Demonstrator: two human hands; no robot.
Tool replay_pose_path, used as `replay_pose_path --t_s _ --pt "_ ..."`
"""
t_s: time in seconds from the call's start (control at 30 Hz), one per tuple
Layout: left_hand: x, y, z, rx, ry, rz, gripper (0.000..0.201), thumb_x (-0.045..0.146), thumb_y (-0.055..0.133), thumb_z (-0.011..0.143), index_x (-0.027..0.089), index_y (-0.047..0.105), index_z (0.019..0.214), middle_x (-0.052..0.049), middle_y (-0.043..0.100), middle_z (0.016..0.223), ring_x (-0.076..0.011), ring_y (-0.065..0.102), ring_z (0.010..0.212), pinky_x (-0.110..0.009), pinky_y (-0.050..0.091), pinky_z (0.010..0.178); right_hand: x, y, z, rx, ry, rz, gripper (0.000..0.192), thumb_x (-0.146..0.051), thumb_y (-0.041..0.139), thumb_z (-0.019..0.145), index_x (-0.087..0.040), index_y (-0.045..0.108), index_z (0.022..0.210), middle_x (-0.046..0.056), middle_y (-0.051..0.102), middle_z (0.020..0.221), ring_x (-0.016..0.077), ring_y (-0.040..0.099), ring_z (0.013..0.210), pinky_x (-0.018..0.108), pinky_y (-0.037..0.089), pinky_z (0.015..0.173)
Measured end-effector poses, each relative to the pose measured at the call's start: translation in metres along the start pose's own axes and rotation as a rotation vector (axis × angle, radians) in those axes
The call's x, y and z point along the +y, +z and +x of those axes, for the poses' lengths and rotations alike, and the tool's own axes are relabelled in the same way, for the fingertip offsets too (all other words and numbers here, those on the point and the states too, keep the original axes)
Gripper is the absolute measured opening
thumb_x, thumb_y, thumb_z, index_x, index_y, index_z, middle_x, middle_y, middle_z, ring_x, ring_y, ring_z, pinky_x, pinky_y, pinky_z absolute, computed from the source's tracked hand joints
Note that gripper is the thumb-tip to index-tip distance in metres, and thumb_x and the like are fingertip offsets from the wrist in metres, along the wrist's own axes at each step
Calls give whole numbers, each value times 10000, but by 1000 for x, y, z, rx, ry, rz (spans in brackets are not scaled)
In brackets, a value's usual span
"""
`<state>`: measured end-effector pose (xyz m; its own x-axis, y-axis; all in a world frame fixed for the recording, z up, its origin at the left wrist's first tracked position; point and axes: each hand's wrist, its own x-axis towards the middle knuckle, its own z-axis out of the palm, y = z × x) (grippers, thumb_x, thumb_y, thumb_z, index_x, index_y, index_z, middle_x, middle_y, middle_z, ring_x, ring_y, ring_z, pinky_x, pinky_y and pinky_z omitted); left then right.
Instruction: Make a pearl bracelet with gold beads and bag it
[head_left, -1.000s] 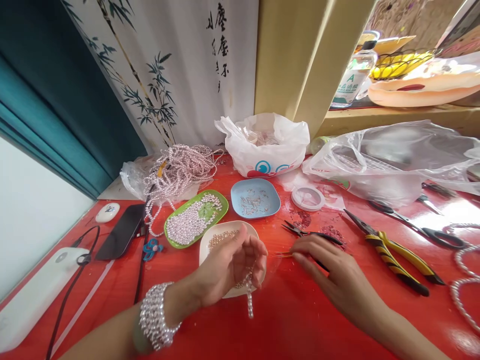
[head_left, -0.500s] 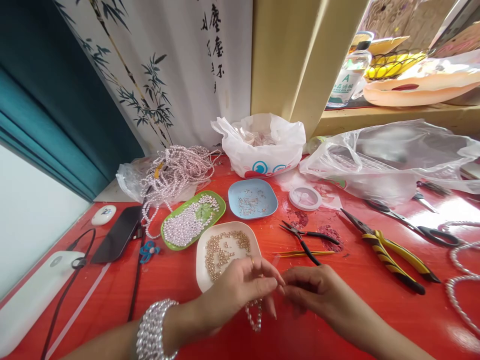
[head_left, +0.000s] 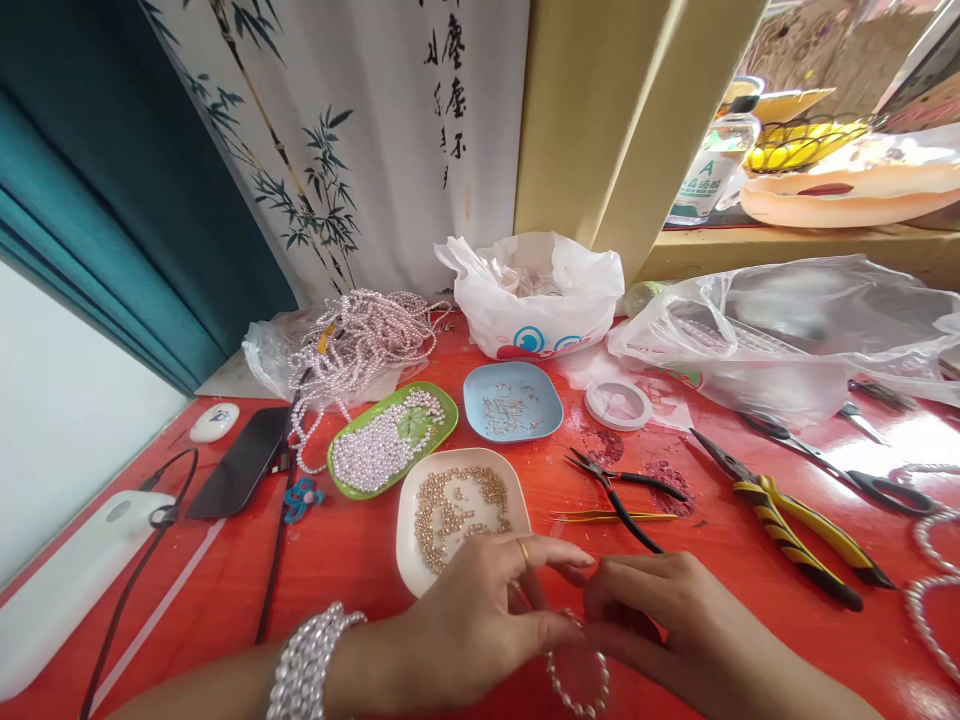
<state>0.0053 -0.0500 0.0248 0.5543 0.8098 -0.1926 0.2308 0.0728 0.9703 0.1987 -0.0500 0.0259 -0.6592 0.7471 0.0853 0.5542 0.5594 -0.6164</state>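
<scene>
Both of my hands meet low over the red table (head_left: 345,560), left hand (head_left: 480,630) and right hand (head_left: 660,625) pinching a short loop of pearl beads (head_left: 577,690) that hangs between them, so I think the beads are strung but the ends need tying.

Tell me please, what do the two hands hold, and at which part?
Both the left hand and the right hand pinch a short pearl strand at its top ends, where the fingertips meet; its loop hangs below them.
</scene>
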Motion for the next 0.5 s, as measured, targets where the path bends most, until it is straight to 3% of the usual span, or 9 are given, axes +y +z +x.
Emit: replay_pose_path --t_s 0.13,0.27,0.4,0.5 --pt "-9 -1 9 -111 -174 -389 440 279 679 665 167 544 1068 -63 643 881 -115 591 620 -266 466 634 2 9 2 65 8 -17 301 -337 451 881 -170 542 646 -22 553 516 75 462 417 172 332 419" --pt "-13 -4 18 -188 -236 -420 363 320 645 690 116 585 984 -27 615 668 -123 581 587 -269 454 615 3 9 6 67 -4 -74 251 -308 494 860 -164 545 661 -19 556 526 80 468 422 177 323 416" --pt "-18 -8 21 -180 -239 -410 203 227 695 609 104 644 762 -11 604 630 -105 552 571 -250 444 620 2 -4 17 -79 -53 -175 144 -196 568 801 -160 578 661 -13 588 560 91 497 453 196 309 436" --pt "-22 -11 19 -210 -255 -346 153 231 676 616 100 648 688 -16 608 605 -118 564 573 -260 456 615 7 -26 36 -252 15 -211 123 -100 605 733 -180 598 640 -38 615 575 87 533 491 175 323 458"
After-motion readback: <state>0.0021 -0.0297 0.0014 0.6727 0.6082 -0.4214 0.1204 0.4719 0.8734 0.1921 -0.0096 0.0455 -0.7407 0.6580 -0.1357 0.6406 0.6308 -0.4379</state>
